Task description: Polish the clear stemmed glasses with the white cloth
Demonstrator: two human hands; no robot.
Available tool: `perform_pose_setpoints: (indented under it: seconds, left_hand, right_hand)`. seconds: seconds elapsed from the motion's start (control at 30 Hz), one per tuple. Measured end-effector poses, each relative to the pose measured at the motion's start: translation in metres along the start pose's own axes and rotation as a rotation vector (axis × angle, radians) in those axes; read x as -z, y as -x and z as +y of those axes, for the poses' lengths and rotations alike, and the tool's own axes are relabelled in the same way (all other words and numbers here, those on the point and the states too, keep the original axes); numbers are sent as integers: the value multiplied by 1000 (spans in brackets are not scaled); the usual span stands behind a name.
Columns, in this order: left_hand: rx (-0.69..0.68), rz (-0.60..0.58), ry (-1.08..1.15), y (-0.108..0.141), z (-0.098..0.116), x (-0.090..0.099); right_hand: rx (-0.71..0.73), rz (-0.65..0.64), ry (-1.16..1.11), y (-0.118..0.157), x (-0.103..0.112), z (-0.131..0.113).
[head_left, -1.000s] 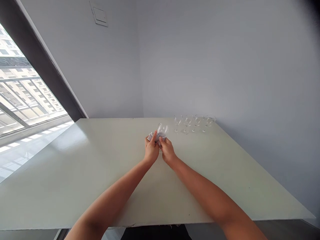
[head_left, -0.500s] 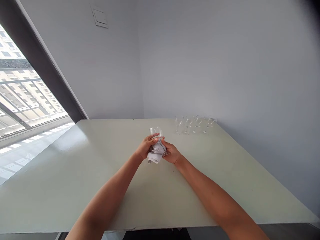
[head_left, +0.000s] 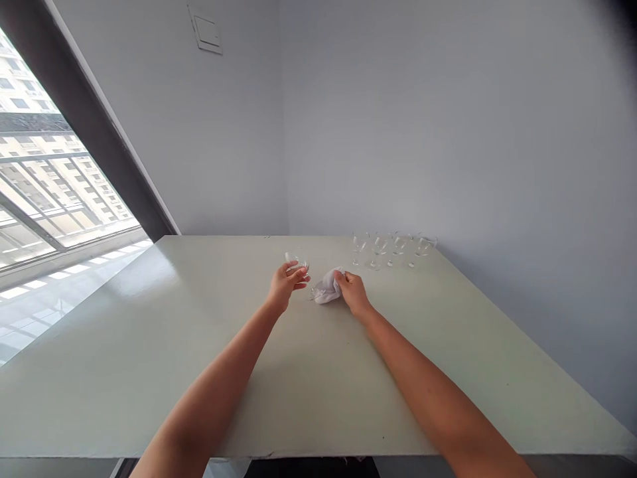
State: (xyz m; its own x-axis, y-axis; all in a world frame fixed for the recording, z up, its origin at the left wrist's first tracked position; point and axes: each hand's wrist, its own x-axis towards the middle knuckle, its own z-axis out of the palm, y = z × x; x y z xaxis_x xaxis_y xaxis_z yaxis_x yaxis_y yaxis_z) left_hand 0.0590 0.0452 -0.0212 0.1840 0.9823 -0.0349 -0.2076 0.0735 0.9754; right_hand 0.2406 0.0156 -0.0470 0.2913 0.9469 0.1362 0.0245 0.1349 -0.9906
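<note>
A clear stemmed glass (head_left: 294, 257) rests in my left hand (head_left: 283, 285), whose fingers are wrapped round its bowl. The glass tilts, its bowl toward the far left and its foot toward me, beside the cloth. My right hand (head_left: 352, 292) pinches a crumpled white cloth (head_left: 327, 290) just right of the glass's foot. Whether the cloth touches the foot, I cannot tell. Both hands are over the middle of the pale table (head_left: 308, 378).
Several clear stemmed glasses (head_left: 379, 245) stand upright in a row near the table's far right edge. Grey walls (head_left: 398, 119) meet behind the table. A window (head_left: 54, 172) is on the left, and a switch plate (head_left: 206, 32) is on the wall.
My hands have moved apart. The cloth, earlier bunched round the glass's lower part between both hands, has come away to the right in my right hand; the glass stays in my left.
</note>
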Motion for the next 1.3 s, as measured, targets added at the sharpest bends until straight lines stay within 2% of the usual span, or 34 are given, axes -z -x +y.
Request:
perform_pose_setpoints:
  seconds: [0.03,0.07,0.1,0.2,0.27,0.37,0.5,0.63,0.73,0.83,0.93,1.1,1.3]
  left_hand:
    - [-3,31,2,-1,1,2]
    - [-5,64,0,-1,2,3]
    - [-7,97,-5,-2,3,5]
    - [23,185,-24,-3,2,5]
    - [75,197,-5,-2,2,2]
    - [139,80,103,2,2,-4]
    - [236,-142,224,6,3,-11]
    - [270,-296,331,6,4,-13]
    - [266,-294,355,8,6,-15]
    - [243,-249,338,13,10,-18]
    - [138,-192,366,17,13,-23]
    - [-49,-101,374,23,16,-33]
    - [-328,51,-50,35,14,-39]
  right_hand:
    - [73,46,53,1,2,-4]
    - [155,37,107,5,2,-9]
    - [247,-24,166,9,2,-14]
    - [512,-357,364,26,-7,-25]
    - [613,-492,477,36,-14,-24]
    - [636,-513,529,42,-19,-18]
    - [603,-529,422,43,-16,-20]
    - [497,-491,206,47,-16,-36]
    - [326,-395,13,47,-16,-43]
    - [80,-327,-283,42,-17,-42]
    - [-120,-279,-559,37,-21,-36]
    - [-300,-186,-827,37,-34,-27]
    - [-504,-85,-872,40,-42,-16]
